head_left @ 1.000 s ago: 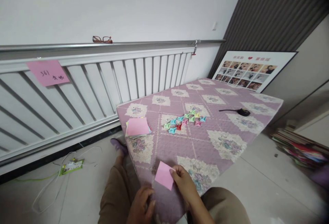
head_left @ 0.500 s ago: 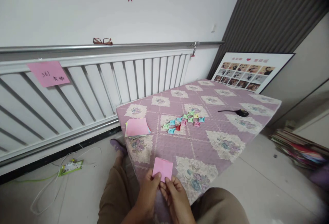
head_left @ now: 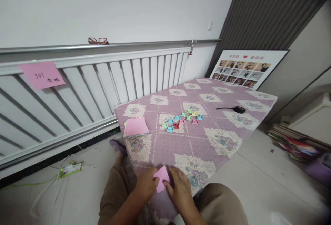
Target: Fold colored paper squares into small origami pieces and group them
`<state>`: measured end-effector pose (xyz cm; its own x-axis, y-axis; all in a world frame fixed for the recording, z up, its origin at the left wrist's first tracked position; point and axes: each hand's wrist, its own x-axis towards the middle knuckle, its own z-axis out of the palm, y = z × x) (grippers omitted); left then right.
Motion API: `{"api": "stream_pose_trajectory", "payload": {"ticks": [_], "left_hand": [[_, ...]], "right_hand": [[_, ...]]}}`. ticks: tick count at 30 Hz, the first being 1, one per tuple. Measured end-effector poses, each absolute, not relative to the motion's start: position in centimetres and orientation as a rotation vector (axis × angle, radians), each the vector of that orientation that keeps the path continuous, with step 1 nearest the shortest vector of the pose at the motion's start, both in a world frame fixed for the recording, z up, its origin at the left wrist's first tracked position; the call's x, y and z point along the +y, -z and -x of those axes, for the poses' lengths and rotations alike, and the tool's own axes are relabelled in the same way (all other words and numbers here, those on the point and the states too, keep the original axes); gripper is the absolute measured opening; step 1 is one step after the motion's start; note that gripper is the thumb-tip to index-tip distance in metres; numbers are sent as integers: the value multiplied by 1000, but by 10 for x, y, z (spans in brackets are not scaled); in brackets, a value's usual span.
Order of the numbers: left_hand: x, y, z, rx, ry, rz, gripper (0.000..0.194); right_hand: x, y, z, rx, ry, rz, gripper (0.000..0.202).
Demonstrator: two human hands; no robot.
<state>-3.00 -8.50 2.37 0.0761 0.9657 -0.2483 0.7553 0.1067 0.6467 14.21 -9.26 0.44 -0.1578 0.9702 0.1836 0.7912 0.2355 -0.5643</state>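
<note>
A small pink paper (head_left: pixel 162 177) lies turned at an angle near the table's front corner, between my two hands. My left hand (head_left: pixel 148 183) grips its left edge with thumb and fingers. On its right side, my right hand (head_left: pixel 180 187) has the thumb on the lower edge and the fingers along the upper right. Farther up the cloth, several small folded paper pieces (head_left: pixel 182 121) in green, blue, pink, red and yellow sit in a cluster. Left of them is a stack of colored paper sheets (head_left: pixel 136 127) with pink on top.
The patterned tablecloth (head_left: pixel 165 149) covers the table. A black object with a cord (head_left: pixel 239 109) lies at the right, and a photo board (head_left: pixel 239 68) stands behind. A white radiator (head_left: pixel 90 90) runs along the wall. On the floor is a power strip (head_left: pixel 70 170).
The pink paper has been turned and now looks narrower. My hands have moved from its lower edge to its two sides, and the view has shifted slightly.
</note>
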Motion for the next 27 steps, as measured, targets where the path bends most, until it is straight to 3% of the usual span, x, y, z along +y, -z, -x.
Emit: {"api": "stream_pose_trajectory", "payload": {"ticks": [7, 27], "left_hand": [[-82, -26, 38, 1762, -295, -1862, 35], [-89, -21, 44, 1737, -389, -1892, 39]], "right_hand": [[-91, -4, -135, -2147, -367, 1714, 38], [-93, 7, -138, -2127, -312, 1600, 33]]}}
